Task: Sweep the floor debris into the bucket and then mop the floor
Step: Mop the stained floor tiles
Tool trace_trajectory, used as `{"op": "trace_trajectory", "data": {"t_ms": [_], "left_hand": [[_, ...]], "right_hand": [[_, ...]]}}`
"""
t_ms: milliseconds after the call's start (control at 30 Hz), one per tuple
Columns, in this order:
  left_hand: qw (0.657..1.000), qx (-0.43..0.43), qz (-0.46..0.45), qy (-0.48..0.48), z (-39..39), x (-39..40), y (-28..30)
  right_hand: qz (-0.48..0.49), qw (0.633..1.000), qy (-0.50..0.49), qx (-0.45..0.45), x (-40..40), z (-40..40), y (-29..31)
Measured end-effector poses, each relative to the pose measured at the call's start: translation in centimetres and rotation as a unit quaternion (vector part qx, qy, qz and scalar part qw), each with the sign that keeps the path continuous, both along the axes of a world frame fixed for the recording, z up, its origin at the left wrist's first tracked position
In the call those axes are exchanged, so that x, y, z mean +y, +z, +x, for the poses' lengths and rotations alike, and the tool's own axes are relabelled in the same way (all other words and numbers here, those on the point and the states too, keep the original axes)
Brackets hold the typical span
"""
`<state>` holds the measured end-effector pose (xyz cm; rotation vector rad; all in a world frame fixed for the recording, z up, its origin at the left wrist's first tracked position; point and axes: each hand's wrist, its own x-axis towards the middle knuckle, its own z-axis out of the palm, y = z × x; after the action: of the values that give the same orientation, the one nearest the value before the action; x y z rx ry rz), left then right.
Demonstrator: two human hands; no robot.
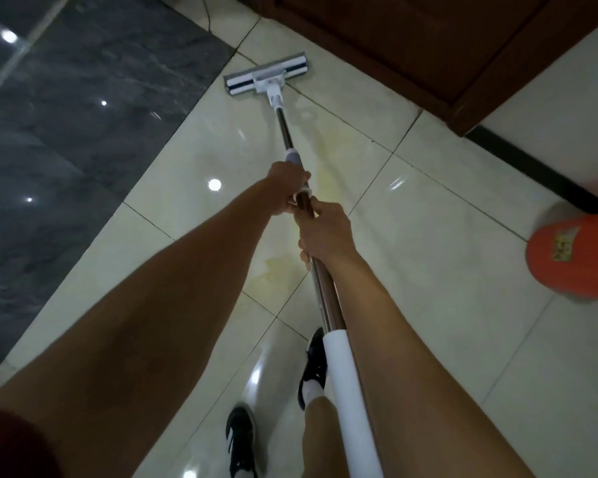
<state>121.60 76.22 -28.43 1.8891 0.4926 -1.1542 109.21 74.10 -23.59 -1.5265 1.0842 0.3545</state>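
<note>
- The floor [446, 270] is of pale glossy tiles w/ dark grout lines; it carries everything here. Ceiling lights reflect on it as bright spots.
- A dark grey marble-look strip [66, 115] covers the floor's far-left corner & left edge, meeting the pale tiles along a diagonal border.
- A brown wooden cabinet [446, 46] stands at the far-right corner of the floor, w/ a black baseboard [532, 167] running from its base toward the right edge.
- The bucket [580, 260], orange-red w/ a yellowish label, is at the right edge of the floor, partly cut off by the frame; well apart from the mop head.
- The mop [285, 129] has a long metal pole w/ a white sleeve on its near end, beside the right forearm. The pole runs from the near edge up to the far middle.
- The mop head [266, 76], flat, white & blue-grey, lies on the pale tiles at the far side, near the cabinet base & the marble border.
- A yellowish stain [277, 270] shows on the tiles under the pole, approx. in the floor's middle, w/ a fainter streak going toward the mop head.
- The left hand [287, 188] grips the pole higher up, fingers wrapped round it by a white collar.
- The right hand [325, 232] grips the pole just behind the left, fingers curled round the shaft; the 2 hands almost touch.
- Two black-and-white shoes [242, 439] stand at the near edge.
</note>
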Motion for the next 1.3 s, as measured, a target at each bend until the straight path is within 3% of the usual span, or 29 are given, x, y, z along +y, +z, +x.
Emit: {"op": "trace_trajectory", "data": {"t_ms": [200,533,833,1300], "left_hand": [[0.996,0.015,0.008,-0.092,-5.4,3.9,1.0],[0.972,0.020,-0.008,-0.236,-18.0,18.0,2.5],[0.958,0.047,0.011,-0.282,-26.8,29.7,4.5],[0.944,0.039,0.047,-0.324,-44.2,44.1,6.1]], "right_hand": [[0.036,0.998,-0.059,-0.007,5.3,-6.2,1.1],[0.039,0.989,-0.143,0.021,22.2,-18.7,2.9],[0.017,0.985,-0.166,0.037,35.3,-27.6,3.9],[0.012,0.992,-0.112,0.052,49.0,-44.8,6.0]]}}
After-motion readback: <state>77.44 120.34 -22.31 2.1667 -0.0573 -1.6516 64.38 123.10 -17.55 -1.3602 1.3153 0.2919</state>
